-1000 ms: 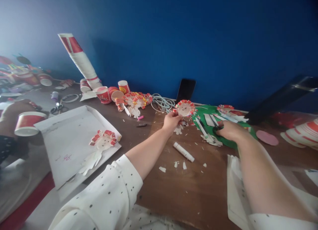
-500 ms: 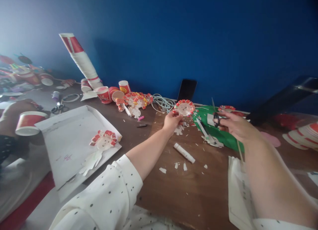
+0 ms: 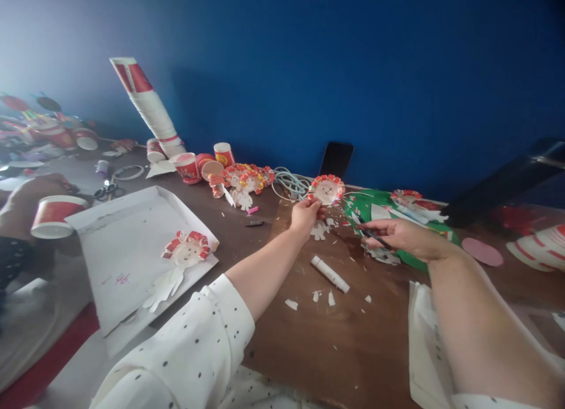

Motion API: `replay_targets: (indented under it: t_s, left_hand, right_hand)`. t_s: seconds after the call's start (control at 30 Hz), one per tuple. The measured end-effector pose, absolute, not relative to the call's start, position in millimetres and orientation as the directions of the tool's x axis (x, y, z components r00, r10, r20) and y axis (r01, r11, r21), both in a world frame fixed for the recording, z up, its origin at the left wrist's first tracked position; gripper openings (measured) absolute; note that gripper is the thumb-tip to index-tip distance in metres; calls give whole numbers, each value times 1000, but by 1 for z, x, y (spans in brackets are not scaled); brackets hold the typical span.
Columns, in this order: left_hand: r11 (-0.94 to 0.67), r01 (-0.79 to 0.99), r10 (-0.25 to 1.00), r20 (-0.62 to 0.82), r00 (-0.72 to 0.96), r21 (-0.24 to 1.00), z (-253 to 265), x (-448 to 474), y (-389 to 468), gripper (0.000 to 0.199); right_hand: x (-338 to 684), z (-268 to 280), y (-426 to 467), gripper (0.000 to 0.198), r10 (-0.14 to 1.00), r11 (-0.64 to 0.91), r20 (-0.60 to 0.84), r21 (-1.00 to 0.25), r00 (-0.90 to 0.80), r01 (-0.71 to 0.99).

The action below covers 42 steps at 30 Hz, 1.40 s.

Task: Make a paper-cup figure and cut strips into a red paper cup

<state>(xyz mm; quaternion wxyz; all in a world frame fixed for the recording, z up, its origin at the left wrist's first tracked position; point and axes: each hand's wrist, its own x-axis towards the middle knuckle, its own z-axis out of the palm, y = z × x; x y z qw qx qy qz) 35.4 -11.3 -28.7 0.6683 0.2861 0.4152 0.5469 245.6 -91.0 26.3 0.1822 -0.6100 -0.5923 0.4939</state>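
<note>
My left hand (image 3: pixel 304 218) pinches the lower edge of a paper-cup cutout (image 3: pixel 327 191), a pale disc with a drawn face and a curled red-and-white rim. It is held up near the wall. To its right, my right hand (image 3: pixel 397 237) grips dark-handled scissors (image 3: pixel 375 238), their tips toward the left hand but apart from the cutout. Beneath the right hand lie a green sheet (image 3: pixel 415 259) and white paper scraps (image 3: pixel 380 256). A white glue stick (image 3: pixel 330 273) rests on the brown table (image 3: pixel 309 338) between my forearms.
A similar cutout (image 3: pixel 186 250) lies on a white board (image 3: pixel 119 238) at left. Paper cups (image 3: pixel 185 166), a leaning cup stack (image 3: pixel 154 112), a cable (image 3: pixel 289 184) and a phone (image 3: pixel 336 159) line the blue wall. Another person's hand (image 3: pixel 35 197) is near a cup (image 3: pixel 58 216).
My right hand has lowered and moved slightly left, and the scissors have swung from pointing up to pointing left. The left hand keeps its pinch on the cutout.
</note>
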Motion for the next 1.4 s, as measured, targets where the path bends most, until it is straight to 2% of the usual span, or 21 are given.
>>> replay_targets:
  t_s: [0.43, 0.63, 0.93, 1.2, 1.4]
  left_hand:
    - [251, -523, 967, -229, 109, 815, -28, 38, -13, 8]
    - [261, -465, 965, -231, 121, 846, -27, 37, -15, 7]
    - [269, -450, 963, -229, 143, 851, -23, 36, -18, 11]
    - [313, -438, 943, -221, 247, 843, -21, 33, -19, 13]
    - [376, -414, 908, -241, 342, 829, -22, 30, -17, 10]
  right_hand:
    - [219, 25, -91, 69, 906, -243, -381, -827, -186, 507]
    - [211, 20, -90, 72, 937, -232, -319, -872, -140, 431]
    - [206, 12, -85, 69, 961, -148, -241, -863, -136, 483]
    - [211, 5, -84, 68, 968, -115, -204, -874, -143, 472]
    - [220, 3, -83, 62, 961, -131, -227, -876, -158, 464]
